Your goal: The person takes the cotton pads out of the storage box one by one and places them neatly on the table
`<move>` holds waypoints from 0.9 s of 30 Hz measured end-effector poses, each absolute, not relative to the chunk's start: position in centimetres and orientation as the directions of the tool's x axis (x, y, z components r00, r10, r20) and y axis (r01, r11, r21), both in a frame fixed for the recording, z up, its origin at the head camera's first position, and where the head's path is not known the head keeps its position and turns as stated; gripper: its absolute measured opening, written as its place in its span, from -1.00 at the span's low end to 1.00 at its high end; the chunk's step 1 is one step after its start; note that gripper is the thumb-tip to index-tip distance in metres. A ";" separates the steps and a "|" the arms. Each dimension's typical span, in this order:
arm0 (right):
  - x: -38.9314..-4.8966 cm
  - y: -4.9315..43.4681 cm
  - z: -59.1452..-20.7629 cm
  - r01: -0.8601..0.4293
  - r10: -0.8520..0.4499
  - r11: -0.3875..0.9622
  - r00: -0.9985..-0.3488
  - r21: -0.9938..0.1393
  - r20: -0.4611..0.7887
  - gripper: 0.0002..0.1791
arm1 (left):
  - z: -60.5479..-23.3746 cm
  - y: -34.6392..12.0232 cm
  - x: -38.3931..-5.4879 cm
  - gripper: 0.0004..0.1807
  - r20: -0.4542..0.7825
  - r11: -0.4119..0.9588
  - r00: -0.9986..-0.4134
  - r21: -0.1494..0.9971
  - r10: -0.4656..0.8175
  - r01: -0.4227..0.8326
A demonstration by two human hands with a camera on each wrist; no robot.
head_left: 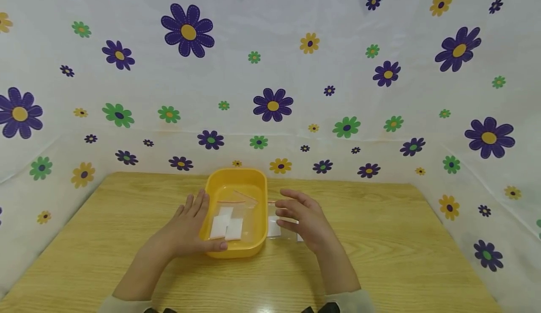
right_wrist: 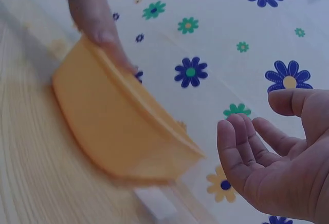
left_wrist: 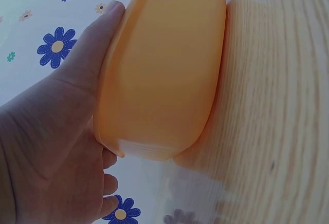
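A yellow plastic bin (head_left: 236, 252) stands on the table. My left hand (head_left: 186, 226) lies against its left side, fingers straight along the outer wall and thumb resting across the near rim. In the left wrist view that thumb lies along the rim of the bin (left_wrist: 159, 70). Inside the bin are clear zip bags (head_left: 249, 223) with red seal lines and white square pieces. My right hand (head_left: 306, 219) hovers right of the bin, fingers loosely bent and holding nothing. Below it, partly hidden, more clear bags with white pieces (head_left: 274, 227) lie on the table.
The wooden table (head_left: 380, 238) reaches from side to side. A white flower-patterned cloth (head_left: 338, 68) hangs behind it and along both sides. The bin stands near the table's back edge.
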State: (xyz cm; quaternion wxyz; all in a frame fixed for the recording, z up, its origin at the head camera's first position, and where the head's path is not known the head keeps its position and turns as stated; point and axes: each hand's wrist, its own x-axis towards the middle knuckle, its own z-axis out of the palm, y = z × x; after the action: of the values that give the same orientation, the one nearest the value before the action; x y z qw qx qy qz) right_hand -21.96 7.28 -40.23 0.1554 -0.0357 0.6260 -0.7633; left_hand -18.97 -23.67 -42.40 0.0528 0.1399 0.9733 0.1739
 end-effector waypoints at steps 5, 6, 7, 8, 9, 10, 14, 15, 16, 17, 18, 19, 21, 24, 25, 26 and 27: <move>-22.1 4.8 -39.3 0.228 -0.314 -0.307 -0.941 -0.924 -0.127 -0.59 | -42.3 -23.7 -19.0 0.49 -0.062 0.902 -0.956 0.354 0.285 0.247; -22.1 4.2 -39.2 0.230 -0.318 -0.332 -0.940 -0.915 -0.121 -0.59 | -42.2 -23.7 -19.0 0.49 -0.064 0.903 -0.957 0.354 0.282 0.242; -22.1 3.5 -39.0 0.235 -0.320 -0.356 -0.940 -0.904 -0.118 -0.59 | -42.2 -23.7 -19.0 0.49 -0.066 0.904 -0.958 0.354 0.278 0.239; -22.1 2.9 -38.9 0.239 -0.324 -0.374 -0.939 -0.896 -0.116 -0.58 | -42.1 -23.6 -19.0 0.49 -0.064 0.905 -0.959 0.353 0.277 0.238; -22.1 2.3 -38.8 0.245 -0.327 -0.389 -0.938 -0.888 -0.115 -0.58 | -42.1 -23.6 -19.0 0.49 -0.065 0.905 -0.959 0.355 0.274 0.235; -22.1 1.8 -38.8 0.249 -0.329 -0.397 -0.937 -0.883 -0.116 -0.58 | -42.1 -23.6 -19.0 0.49 -0.063 0.904 -0.960 0.358 0.274 0.234; -22.1 0.1 -39.2 0.273 -0.343 -0.385 -0.929 -0.882 -0.138 -0.59 | -42.2 -23.5 -18.8 0.49 -0.066 0.900 -0.959 0.368 0.275 0.233; -22.1 -0.2 -39.4 0.275 -0.342 -0.377 -0.929 -0.884 -0.142 -0.58 | -42.2 -23.5 -18.7 0.49 -0.069 0.900 -0.959 0.369 0.274 0.230; -22.0 -0.5 -39.5 0.278 -0.340 -0.371 -0.928 -0.886 -0.149 -0.57 | -42.2 -23.5 -18.7 0.49 -0.071 0.900 -0.960 0.371 0.273 0.228; -22.0 -0.7 -39.7 0.283 -0.337 -0.363 -0.928 -0.888 -0.158 -0.55 | -42.2 -23.5 -18.6 0.49 -0.073 0.900 -0.960 0.372 0.271 0.226; -22.0 -0.9 -39.8 0.287 -0.335 -0.357 -0.928 -0.889 -0.165 -0.53 | -42.2 -23.5 -18.6 0.49 -0.077 0.902 -0.961 0.372 0.267 0.221; -21.9 -1.1 -39.9 0.290 -0.331 -0.348 -0.928 -0.891 -0.172 -0.51 | -42.2 -23.5 -18.6 0.49 -0.078 0.901 -0.961 0.374 0.266 0.219; -21.9 -1.4 -40.1 0.295 -0.324 -0.329 -0.928 -0.897 -0.186 -0.46 | -42.1 -23.4 -18.6 0.49 -0.073 0.900 -0.961 0.376 0.267 0.222; -21.8 -1.7 -40.3 0.295 -0.319 -0.300 -0.927 -0.907 -0.196 -0.39 | -42.2 -23.4 -18.6 0.49 -0.061 0.900 -0.961 0.372 0.268 0.227; -21.8 -1.7 -40.3 0.293 -0.318 -0.290 -0.927 -0.911 -0.198 -0.37 | -42.2 -23.5 -18.6 0.49 -0.055 0.899 -0.961 0.371 0.270 0.232; -21.8 -1.8 -40.3 0.291 -0.317 -0.284 -0.928 -0.913 -0.198 -0.35 | -42.3 -23.5 -18.7 0.49 -0.051 0.901 -0.961 0.366 0.271 0.234; -21.8 -1.8 -40.4 0.290 -0.316 -0.278 -0.928 -0.916 -0.198 -0.33 | -42.3 -23.6 -18.7 0.49 -0.046 0.901 -0.962 0.363 0.270 0.236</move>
State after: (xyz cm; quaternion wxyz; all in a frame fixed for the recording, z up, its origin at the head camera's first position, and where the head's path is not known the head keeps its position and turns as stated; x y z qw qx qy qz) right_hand -21.77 -1.84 -40.38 0.1896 -0.0116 0.5700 -0.7994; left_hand -18.71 -23.59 -42.32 0.0478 0.1300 0.9739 0.1800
